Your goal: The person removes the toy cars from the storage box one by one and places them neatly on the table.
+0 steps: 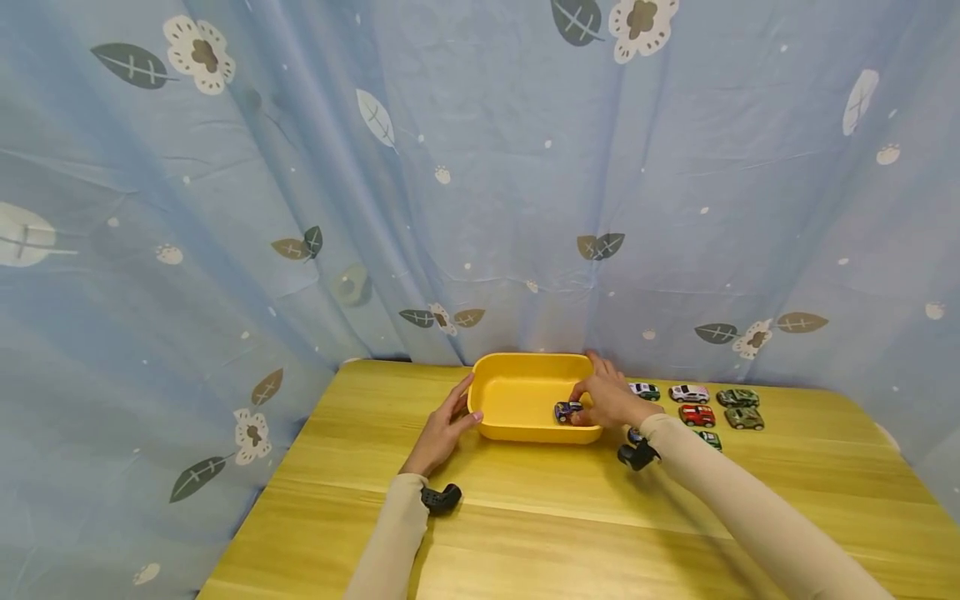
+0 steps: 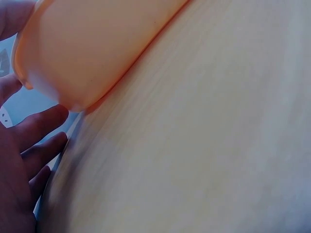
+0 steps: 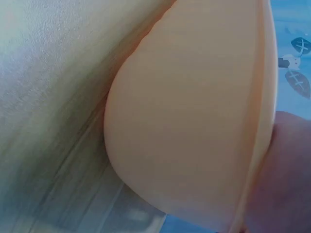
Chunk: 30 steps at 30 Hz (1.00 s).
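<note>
A yellow plastic tub (image 1: 517, 435) sits near the table's back edge in the head view; its side wall (image 2: 97, 48) fills the top of the left wrist view. My left hand (image 1: 442, 435) grips its left end, thumb over the rim and fingers along the outside. Inside the tub, toward the right, a dark blue-purple toy car (image 1: 564, 411) is pinched by my right hand (image 1: 609, 402), which reaches over the right rim. The right wrist view shows only the tub's outer wall (image 3: 184, 121) and part of that hand; the car is hidden there.
Several toy cars stand right of the tub, including a red car (image 1: 697, 415), a white car (image 1: 689, 394) and a camouflage car (image 1: 745, 418). My right forearm partly covers a green car (image 1: 708, 439). A blue patterned curtain (image 1: 480, 208) hangs behind the wooden table (image 1: 540, 533).
</note>
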Available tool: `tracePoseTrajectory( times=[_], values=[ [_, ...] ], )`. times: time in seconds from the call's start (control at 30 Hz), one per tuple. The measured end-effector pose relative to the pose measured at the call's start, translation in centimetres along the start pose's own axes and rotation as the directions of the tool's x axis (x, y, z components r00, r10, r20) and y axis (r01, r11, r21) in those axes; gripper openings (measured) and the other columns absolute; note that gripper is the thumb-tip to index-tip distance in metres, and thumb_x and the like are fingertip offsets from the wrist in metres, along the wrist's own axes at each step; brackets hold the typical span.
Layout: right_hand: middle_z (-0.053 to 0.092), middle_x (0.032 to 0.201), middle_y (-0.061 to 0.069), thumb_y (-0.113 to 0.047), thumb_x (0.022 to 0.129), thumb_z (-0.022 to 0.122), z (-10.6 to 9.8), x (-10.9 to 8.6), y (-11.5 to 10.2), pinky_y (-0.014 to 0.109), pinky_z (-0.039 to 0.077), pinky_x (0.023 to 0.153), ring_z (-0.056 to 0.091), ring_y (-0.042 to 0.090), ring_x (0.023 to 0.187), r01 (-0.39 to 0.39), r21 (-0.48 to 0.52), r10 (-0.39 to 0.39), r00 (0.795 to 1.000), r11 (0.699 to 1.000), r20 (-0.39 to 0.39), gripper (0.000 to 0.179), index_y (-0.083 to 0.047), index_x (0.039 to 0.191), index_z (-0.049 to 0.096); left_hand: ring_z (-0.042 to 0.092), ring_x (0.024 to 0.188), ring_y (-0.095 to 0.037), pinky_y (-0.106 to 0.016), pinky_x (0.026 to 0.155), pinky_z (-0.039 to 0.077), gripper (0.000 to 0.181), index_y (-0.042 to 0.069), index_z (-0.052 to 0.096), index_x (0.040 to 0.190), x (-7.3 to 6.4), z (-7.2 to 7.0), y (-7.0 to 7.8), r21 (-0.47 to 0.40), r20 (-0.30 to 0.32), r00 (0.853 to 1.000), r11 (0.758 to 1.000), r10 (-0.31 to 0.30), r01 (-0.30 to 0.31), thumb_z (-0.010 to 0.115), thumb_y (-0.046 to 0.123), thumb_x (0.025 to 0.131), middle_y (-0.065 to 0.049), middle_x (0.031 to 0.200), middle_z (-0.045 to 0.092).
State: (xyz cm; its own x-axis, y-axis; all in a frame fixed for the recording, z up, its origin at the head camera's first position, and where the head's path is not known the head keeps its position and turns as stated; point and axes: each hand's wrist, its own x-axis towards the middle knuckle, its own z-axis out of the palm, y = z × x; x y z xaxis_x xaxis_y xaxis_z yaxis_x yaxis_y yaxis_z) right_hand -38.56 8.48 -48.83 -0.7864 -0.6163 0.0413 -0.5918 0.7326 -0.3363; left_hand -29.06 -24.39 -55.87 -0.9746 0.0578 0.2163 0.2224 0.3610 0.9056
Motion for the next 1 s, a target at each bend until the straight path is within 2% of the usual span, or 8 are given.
tracePoseTrajectory(
  times=[0.2,0.33,0.47,0.57,0.73,0.8,0.9,1.0],
  values=[
    [0.026,0.168,0.035,-0.022,0.095,0.081,-0.3,-0.8,0.2,0.077,0.032,0.113,0.027,0.06,0.15,0.031,-0.002,-0.031,0.999,1.0,-0.045,0.022,-0.011,0.115,0.081,0.052,0.149,-0.03,-0.058,0.125,0.036,0.073,0.034,0.035,0.167,-0.1,0.4,0.0,0.006,-0.001,1.0,1.0,-0.014,0.014,0.071,0.03,0.103,-0.012,0.161,0.053],
    [0.039,0.163,0.03,-0.023,0.098,0.077,-1.1,-1.1,0.1,0.075,0.034,0.111,0.035,0.055,0.146,0.072,-0.013,-0.073,0.991,0.997,-0.111,0.026,-0.009,0.12,0.079,0.051,0.149,-0.031,-0.059,0.125,0.036,0.073,0.036,0.035,0.167,-0.1,0.5,-0.1,-0.002,-0.003,1.0,1.0,-0.016,0.016,0.071,0.031,0.103,-0.012,0.161,0.053],
    [0.061,0.141,0.024,-0.022,0.098,0.077,-2.3,-1.5,0.1,0.069,0.041,0.103,0.048,0.048,0.131,0.11,-0.027,-0.113,0.979,0.994,-0.169,0.029,-0.007,0.122,0.078,0.05,0.15,-0.03,-0.058,0.125,0.036,0.073,0.039,0.036,0.166,0.0,0.4,-0.1,-0.007,-0.008,1.0,1.0,-0.026,0.026,0.071,0.032,0.103,-0.011,0.162,0.052],
    [0.071,0.125,0.017,-0.022,0.097,0.078,-3.5,-2.2,0.3,0.063,0.044,0.095,0.054,0.041,0.119,0.116,-0.046,-0.122,0.977,0.992,-0.175,0.029,-0.007,0.122,0.077,0.05,0.151,-0.03,-0.057,0.125,0.036,0.073,0.038,0.036,0.166,0.0,0.4,-0.1,-0.003,-0.001,1.0,1.0,-0.028,0.028,0.071,0.034,0.103,-0.011,0.163,0.051],
    [0.076,0.12,0.014,-0.021,0.097,0.078,-5.3,-3.8,1.2,0.059,0.046,0.087,0.056,0.036,0.108,0.124,-0.08,-0.136,0.976,0.989,-0.17,0.028,-0.01,0.123,0.078,0.05,0.15,-0.029,-0.056,0.125,0.037,0.073,0.037,0.035,0.167,0.0,0.2,-0.2,0.025,0.001,1.0,0.999,-0.022,0.022,0.07,0.035,0.103,-0.011,0.163,0.051],
    [0.076,0.12,0.013,-0.02,0.096,0.078,-6.0,-4.3,1.7,0.062,0.047,0.093,0.058,0.037,0.109,0.125,-0.092,-0.139,0.975,0.988,-0.172,0.03,-0.01,0.124,0.077,0.051,0.15,-0.029,-0.056,0.125,0.037,0.073,0.037,0.036,0.167,0.0,0.1,-0.2,0.031,-0.005,1.0,0.999,-0.021,0.021,0.07,0.035,0.102,-0.011,0.162,0.051],
    [0.076,0.119,0.012,-0.018,0.096,0.078,-6.9,-5.3,2.5,0.062,0.048,0.094,0.059,0.036,0.108,0.116,-0.118,-0.136,0.976,0.986,-0.173,0.03,-0.01,0.125,0.077,0.05,0.15,-0.029,-0.056,0.125,0.037,0.073,0.038,0.036,0.166,0.0,0.0,-0.1,0.036,-0.011,1.0,0.999,-0.02,0.021,0.07,0.037,0.102,-0.01,0.163,0.05],
    [0.076,0.117,0.012,-0.016,0.096,0.078,-7.8,-6.4,3.4,0.057,0.05,0.089,0.057,0.034,0.105,0.103,-0.15,-0.129,0.976,0.983,-0.177,0.028,-0.01,0.123,0.078,0.05,0.151,-0.029,-0.055,0.125,0.037,0.073,0.039,0.036,0.166,-0.1,-0.1,-0.2,0.029,-0.01,1.0,0.999,-0.021,0.021,0.07,0.038,0.102,-0.009,0.164,0.05]
  ],
)
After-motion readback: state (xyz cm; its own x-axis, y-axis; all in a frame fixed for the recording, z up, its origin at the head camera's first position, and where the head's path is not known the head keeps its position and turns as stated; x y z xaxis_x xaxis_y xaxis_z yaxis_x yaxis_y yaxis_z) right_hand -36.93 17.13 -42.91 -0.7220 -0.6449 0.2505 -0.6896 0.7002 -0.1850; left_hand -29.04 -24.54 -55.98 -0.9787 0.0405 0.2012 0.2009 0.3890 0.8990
